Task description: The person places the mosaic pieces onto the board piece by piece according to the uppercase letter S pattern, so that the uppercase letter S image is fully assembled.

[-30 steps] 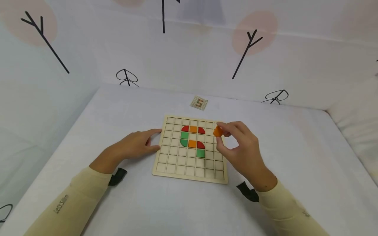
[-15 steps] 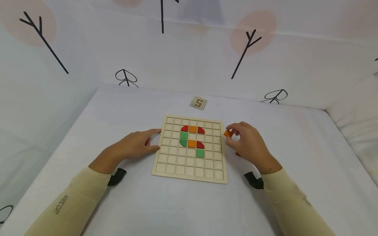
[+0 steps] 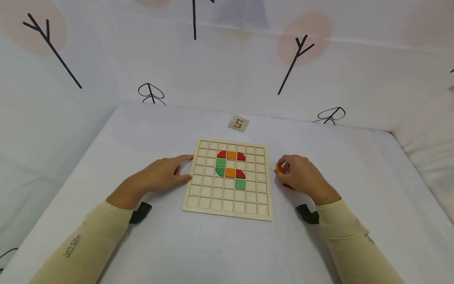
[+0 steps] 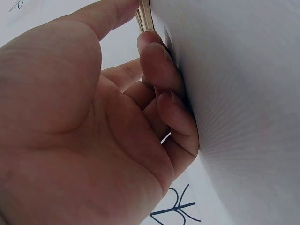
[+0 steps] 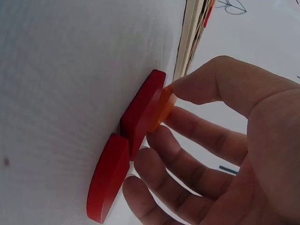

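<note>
A light wooden grid board (image 3: 227, 215) lies on the white cloth, with red, orange and green tiles set in some of its cells, among them a green square tile (image 3: 240, 184). At the board's left edge rests my left hand (image 3: 161, 173), index finger and thumb reaching to the rim; its other fingers curl against the cloth in the left wrist view. Right of the board, my right hand (image 3: 301, 175) pinches an orange square tile (image 5: 161, 110) between thumb and finger, low by the cloth. Two red tiles (image 5: 143, 110) lie beside it, mostly hidden under that hand in the head view.
Behind the board lies a small pattern card (image 3: 238, 123) showing an S-like figure on a grid. White fabric walls (image 3: 230, 71) with printed line drawings rise at the back and sides. A dark strap (image 3: 307, 214) hangs at the right wrist.
My right hand, holding the orange tile, has moved from over the board's right side to the right and down toward the cloth. The left hand and the board have not visibly moved.
</note>
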`<action>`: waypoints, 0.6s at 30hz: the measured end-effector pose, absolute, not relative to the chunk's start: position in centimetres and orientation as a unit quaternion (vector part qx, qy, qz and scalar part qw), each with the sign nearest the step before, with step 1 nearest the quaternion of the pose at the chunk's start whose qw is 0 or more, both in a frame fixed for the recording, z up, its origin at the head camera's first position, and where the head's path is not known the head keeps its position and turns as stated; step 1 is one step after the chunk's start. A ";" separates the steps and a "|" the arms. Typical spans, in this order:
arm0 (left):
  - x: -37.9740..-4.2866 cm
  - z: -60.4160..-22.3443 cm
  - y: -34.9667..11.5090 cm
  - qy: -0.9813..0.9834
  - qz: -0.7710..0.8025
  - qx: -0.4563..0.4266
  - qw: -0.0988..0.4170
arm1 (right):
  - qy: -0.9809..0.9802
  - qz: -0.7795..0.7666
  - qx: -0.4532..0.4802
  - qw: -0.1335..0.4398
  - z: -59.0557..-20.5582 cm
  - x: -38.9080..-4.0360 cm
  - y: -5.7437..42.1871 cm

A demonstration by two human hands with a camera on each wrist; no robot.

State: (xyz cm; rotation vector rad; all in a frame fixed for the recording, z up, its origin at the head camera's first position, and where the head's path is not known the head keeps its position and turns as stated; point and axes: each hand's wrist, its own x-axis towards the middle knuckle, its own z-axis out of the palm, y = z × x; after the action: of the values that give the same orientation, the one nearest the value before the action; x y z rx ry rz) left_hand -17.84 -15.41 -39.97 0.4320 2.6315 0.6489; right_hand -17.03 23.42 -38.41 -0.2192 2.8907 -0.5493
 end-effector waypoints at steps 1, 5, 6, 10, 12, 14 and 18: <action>-17.8 -40.0 -15.4 0.940 0.232 0.154 0.197 | 0.974 -0.188 -0.077 0.099 -38.4 -17.0 23.5; -17.8 -40.0 -15.4 0.940 0.232 0.154 0.198 | 0.969 -0.199 -0.085 0.122 -38.0 -17.1 24.0; -17.8 -40.0 -15.4 0.940 0.232 0.154 0.197 | 0.967 -0.201 -0.088 0.128 -37.8 -17.1 24.2; -17.8 -39.9 -15.4 0.940 0.232 0.155 0.196 | 0.960 -0.205 -0.103 0.161 -37.3 -17.1 25.3; -17.8 -39.9 -15.3 0.940 0.232 0.155 0.196 | 0.957 -0.202 -0.111 0.175 -37.0 -17.1 25.9; -17.8 -39.8 -15.3 0.940 0.233 0.156 0.197 | 0.954 -0.198 -0.118 0.192 -36.8 -17.0 26.4; -17.8 -39.8 -15.4 0.939 0.235 0.153 0.200 | 0.950 -0.193 -0.131 0.209 -36.8 -16.9 27.0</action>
State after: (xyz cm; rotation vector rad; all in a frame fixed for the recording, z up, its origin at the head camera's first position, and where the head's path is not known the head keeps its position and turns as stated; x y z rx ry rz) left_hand -17.78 -15.40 -39.76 0.4263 2.6240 0.6581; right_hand -16.89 27.04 -36.81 -0.3650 2.6423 -0.5365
